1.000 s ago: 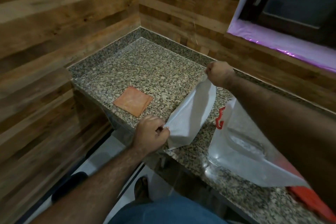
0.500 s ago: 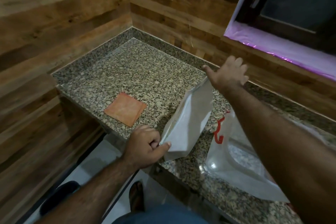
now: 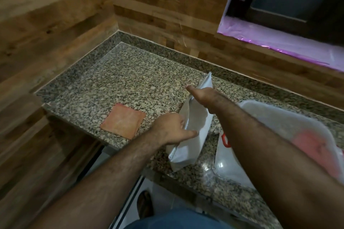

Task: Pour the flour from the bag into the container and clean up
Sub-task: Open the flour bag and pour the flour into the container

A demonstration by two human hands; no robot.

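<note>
The white flour bag [image 3: 193, 135] lies flattened on the granite counter [image 3: 130, 80], its top pointing toward the back wall. My left hand [image 3: 173, 128] pinches the bag's left edge between thumb and fingers. With straight fingers, my right hand [image 3: 202, 95] presses flat on the bag's upper part. The clear plastic container [image 3: 283, 122] with a red clip [image 3: 225, 139] stands just right of the bag. My right forearm crosses in front of the container and hides its middle.
An orange cloth [image 3: 122, 121] lies flat near the counter's front edge, left of the bag. Wooden walls close the counter at the left and back. A window ledge with purple film [image 3: 279, 42] is at the upper right. The counter's front edge drops to a white floor.
My right hand let go of the bag's top corner, opened and came down flat onto it. The bag went from held up at a slant to lying on the counter.
</note>
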